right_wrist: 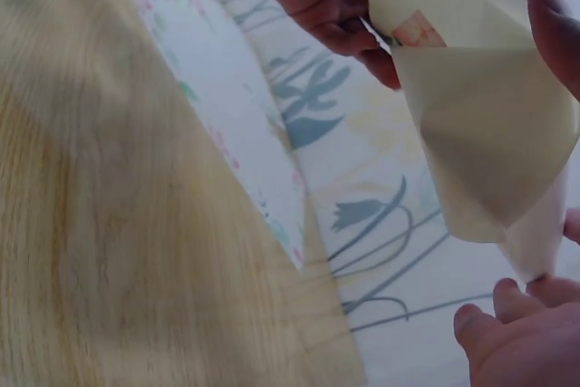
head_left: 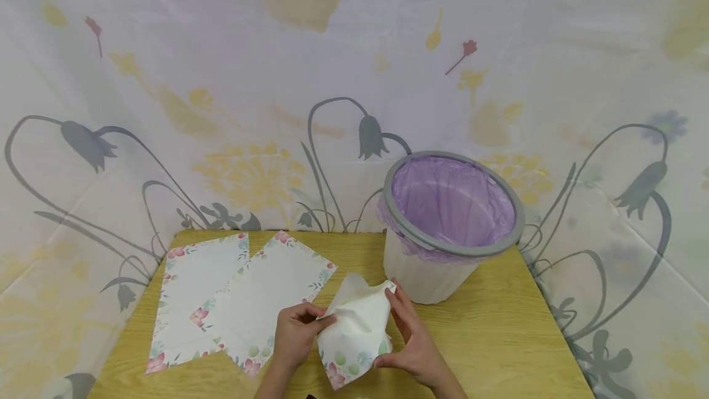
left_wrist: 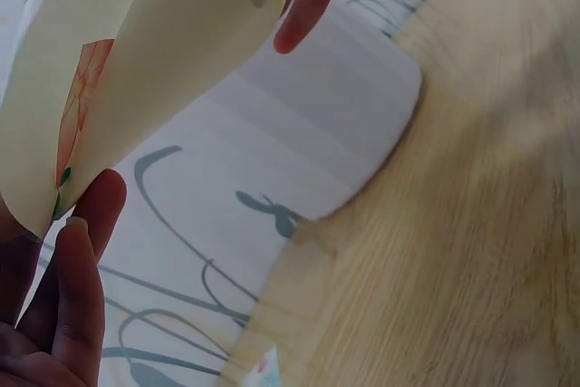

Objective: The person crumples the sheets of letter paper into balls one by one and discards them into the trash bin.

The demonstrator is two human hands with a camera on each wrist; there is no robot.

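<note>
A white sheet of paper (head_left: 357, 325) with a pink flower and green leaf border is bent and folded over itself between both hands, above the front of the table. My left hand (head_left: 296, 332) pinches its left edge between thumb and fingers. On the other side my right hand (head_left: 414, 345) grips the sheet, fingers at the upper right corner and thumb low at the right edge. The left wrist view shows the paper's plain cream inner face (left_wrist: 172, 61) curved into a hollow, with a bit of orange-red print at the fold.
Two flat flower-bordered sheets, a left one (head_left: 191, 294) and an overlapping right one (head_left: 277, 291), lie on the wooden table (head_left: 498, 331). Behind my right hand stands a white wastebasket (head_left: 421, 273) with a grey rim and purple liner (head_left: 451, 199). A flower-printed cloth (head_left: 354, 66) hangs behind.
</note>
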